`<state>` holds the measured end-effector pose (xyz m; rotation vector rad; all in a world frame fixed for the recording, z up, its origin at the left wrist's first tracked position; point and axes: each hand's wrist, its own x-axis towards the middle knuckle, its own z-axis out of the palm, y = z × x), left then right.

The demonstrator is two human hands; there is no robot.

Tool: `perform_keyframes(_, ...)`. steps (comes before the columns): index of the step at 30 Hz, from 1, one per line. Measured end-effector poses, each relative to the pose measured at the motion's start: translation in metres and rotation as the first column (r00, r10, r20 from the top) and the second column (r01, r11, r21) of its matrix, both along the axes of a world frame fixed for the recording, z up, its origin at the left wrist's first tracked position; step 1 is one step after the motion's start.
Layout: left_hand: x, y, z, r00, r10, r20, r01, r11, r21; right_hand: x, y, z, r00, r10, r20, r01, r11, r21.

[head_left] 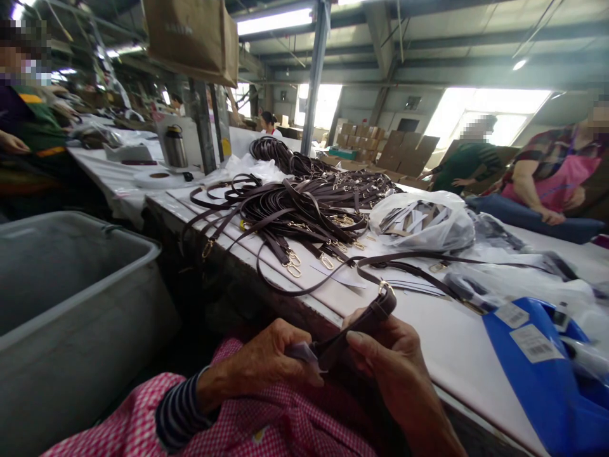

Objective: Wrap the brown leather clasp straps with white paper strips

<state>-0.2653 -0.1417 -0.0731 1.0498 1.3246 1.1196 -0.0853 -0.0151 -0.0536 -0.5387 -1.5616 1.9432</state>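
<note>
A dark brown strap (375, 312) with a gold-coloured buckle is held between my two hands at the table's near edge. My right hand (387, 355) grips its folded, buckled part, the thumb pressed on top. My left hand (271, 358) pinches the other end together with a small pale piece (304, 353), perhaps paper or film. From the buckle the strap's length runs over the table to the right. Beyond my hands lies a large heap of similar brown straps (280, 206) with gold-coloured clasps.
A grey bin (85, 304) stands at the left. On the table (457, 343) are a clear plastic bag of strips (423, 222), a blue holder with labels (528, 362) and a metal flask (175, 147). A person in a pink apron (552, 184) works at the right; others stand farther off.
</note>
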Motion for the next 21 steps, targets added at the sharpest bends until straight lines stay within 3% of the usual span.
perform_keyframes(4, 0.000, -0.002, 0.002, 0.998, 0.063, 0.021, -0.063, 0.998, 0.010, -0.002, -0.002, -0.001, 0.998, -0.047, -0.051, 0.044, 0.997, -0.060)
perform_keyframes(8, -0.003, -0.004, -0.004, 0.994, 0.085, 0.072, -0.086, 0.996, 0.016, 0.002, -0.004, 0.003, 0.995, 0.068, -0.074, -0.069, 0.998, -0.004)
perform_keyframes(15, -0.017, -0.006, -0.011, 0.917, -0.180, 0.356, 0.195, 0.981, -0.007, 0.011, 0.000, 0.011, 0.957, 0.281, -0.074, -0.278, 0.959, 0.055)
perform_keyframes(18, -0.017, -0.005, -0.007, 0.872, -0.274, 0.406, 0.303, 0.953, -0.007, 0.012, 0.003, 0.012, 0.932, 0.352, -0.086, -0.349, 0.936, 0.050)
perform_keyframes(21, -0.012, -0.004, -0.004, 0.855, -0.315, 0.413, 0.352, 0.936, -0.016, 0.010, 0.005, 0.009, 0.938, 0.340, -0.063, -0.336, 0.940, 0.059)
